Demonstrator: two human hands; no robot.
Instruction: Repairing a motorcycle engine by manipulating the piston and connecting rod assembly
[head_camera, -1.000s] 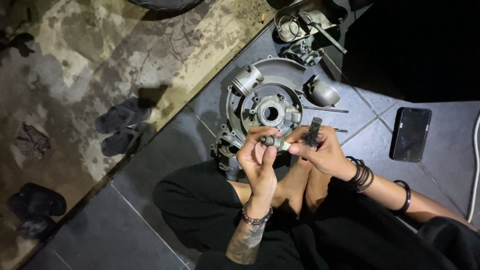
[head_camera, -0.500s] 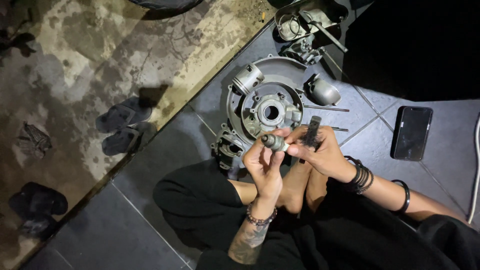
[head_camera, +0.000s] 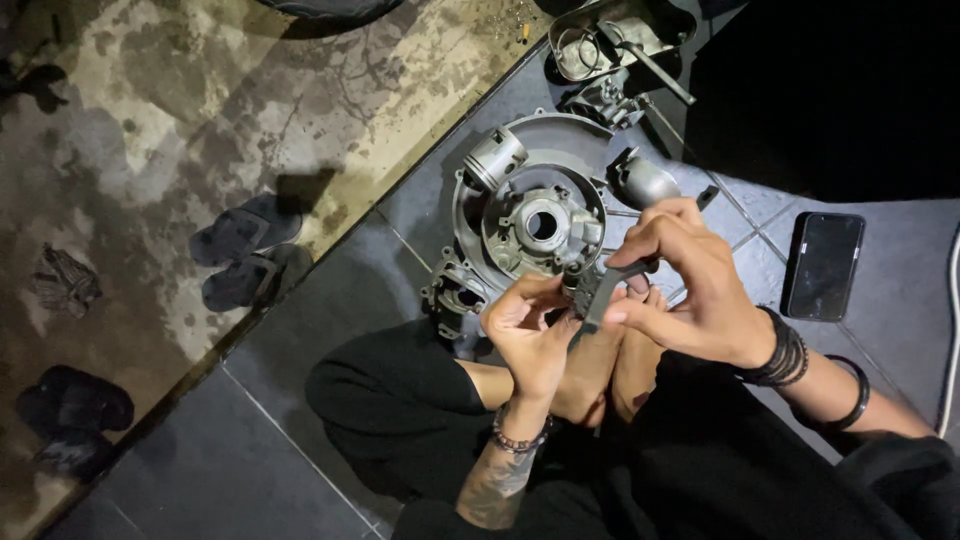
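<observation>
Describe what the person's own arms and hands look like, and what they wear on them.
Both hands are bare, no gloves. The left hand has a beaded bracelet at the wrist and a dark tattoo along the forearm. The right hand has a stack of dark wristbands, with one thin dark bangle further up the forearm. No sleeves cover either forearm.

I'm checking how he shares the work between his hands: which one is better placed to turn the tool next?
Probably the right hand: it already grips the dark tool by its handle. The left hand pinches the small metal part at the tool's tip, so it looks set to steady it.
</observation>
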